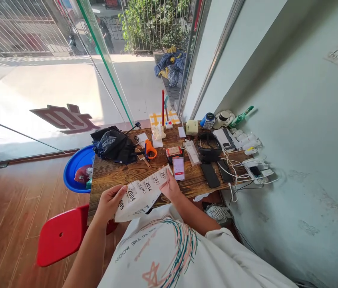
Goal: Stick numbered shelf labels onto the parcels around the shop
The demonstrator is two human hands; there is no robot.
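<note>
Between my hands, above the front edge of the wooden table (pixel 106 179), stretches a strip of white number labels (pixel 139 192), printed with black numbers such as 2012, 2013 and 2004. My left hand (pixel 111 202) pinches its left end, thumb on top. At the upper right end, the fingers of my right hand (pixel 170 187) close on the strip. Part of the strip folds back underneath, near my shirt. Just beyond my right hand stands a lit phone (pixel 178 168), leaning near a small red and black box (pixel 174 153).
On the table lie a black umbrella (pixel 116 146), an orange tape-like ring (pixel 150 149), a black headset (pixel 209 147), dark phones (pixel 210 175) and tangled white cables (pixel 235 164). A red stool (pixel 61 236) and a blue basin (pixel 70 176) stand left. Glass rises behind; a wall flanks the right.
</note>
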